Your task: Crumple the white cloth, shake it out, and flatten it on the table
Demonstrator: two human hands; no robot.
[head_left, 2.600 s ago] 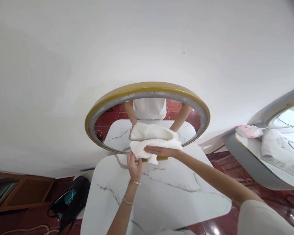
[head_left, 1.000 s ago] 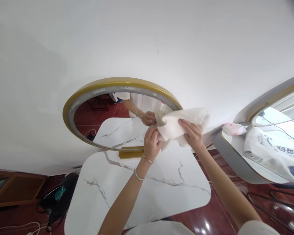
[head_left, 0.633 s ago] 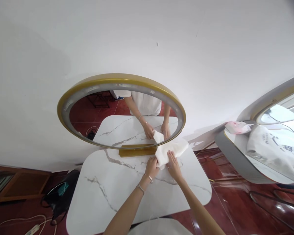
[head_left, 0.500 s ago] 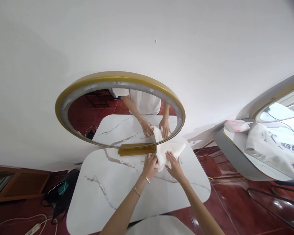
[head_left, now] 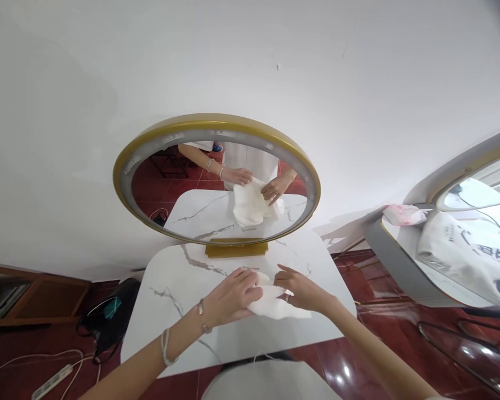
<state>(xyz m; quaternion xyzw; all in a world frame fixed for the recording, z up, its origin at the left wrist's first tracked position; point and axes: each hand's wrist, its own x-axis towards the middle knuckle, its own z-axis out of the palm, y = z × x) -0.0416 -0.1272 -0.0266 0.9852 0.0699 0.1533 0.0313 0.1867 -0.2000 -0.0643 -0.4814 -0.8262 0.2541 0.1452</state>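
Observation:
A soft white cloth (head_left: 275, 304) is held up over the near part of the marble-patterned table (head_left: 170, 322). My left hand (head_left: 233, 294), with bracelets at the wrist, pinches its left side between thumb and fingers. On the right, the fingers of my right hand (head_left: 302, 289) are closed on the cloth's upper right part, the index finger pointing left. Folds of the cloth hang between and below both hands. An oval gold-rimmed mirror (head_left: 216, 189) on a gold base (head_left: 236, 249) stands behind, reflecting both hands and the cloth.
A second table (head_left: 404, 239) at the right carries a white printed bag (head_left: 454, 239) and a pink-white packet (head_left: 404, 214). A black bag (head_left: 112, 316) and a power strip (head_left: 52, 382) are on the floor at left. A pale seat (head_left: 270, 383) is at the near edge.
Both hands have pulled the cloth off the tabletop beside the mirror base and brought it nearer to me. My right hand has gone from spread fingers on the cloth to gripping it.

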